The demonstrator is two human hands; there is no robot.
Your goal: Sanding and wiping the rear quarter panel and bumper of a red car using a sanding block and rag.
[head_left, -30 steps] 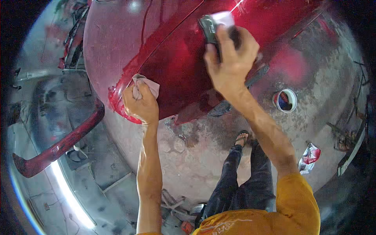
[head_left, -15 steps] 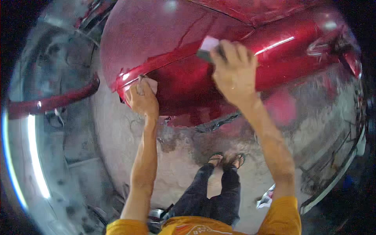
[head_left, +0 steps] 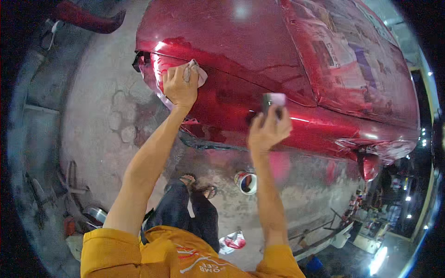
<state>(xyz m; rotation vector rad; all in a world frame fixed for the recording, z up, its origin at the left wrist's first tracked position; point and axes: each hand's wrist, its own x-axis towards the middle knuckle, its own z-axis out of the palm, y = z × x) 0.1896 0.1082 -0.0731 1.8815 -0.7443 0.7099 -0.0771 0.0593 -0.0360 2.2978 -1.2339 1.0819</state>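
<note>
**Pale cloth (head_left: 200,76) in my left hand (head_left: 180,90), dark block (head_left: 269,101) in my right hand (head_left: 270,132), both at the red fender (head_left: 222,104)**

Nearest to me, my yellow shirt (head_left: 181,250) fills the lower edge, and both forearms reach out from it. My left fingers are curled on the cloth at the front end of the fender, close to the seam under the hood (head_left: 222,41); bunched like that, it seems to pad my fingertips from the paint. My right fingers and thumb are clamped around the block, farther along and near the same seam. I seem to grip it by the sides so its underface is free, but it is blurred, and I cannot tell whether it touches the panel.

Below, a white-rimmed bucket (head_left: 240,184) stands just beside my right forearm in this view, probably put there to be within reach. My sandalled feet (head_left: 187,179) are left of it, and a crumpled silver-and-red packet (head_left: 233,242) lies nearer my shirt.

Beyond the hood, printed sheeting (head_left: 343,51) covers the windshield, presumably to shield the glass. Along the side, a red mirror (head_left: 368,166) juts out, an obstacle at that end. Farther off are a loose red bumper-like strip (head_left: 88,19) at upper left and a bright tube light (head_left: 378,261) at lower right.
</note>
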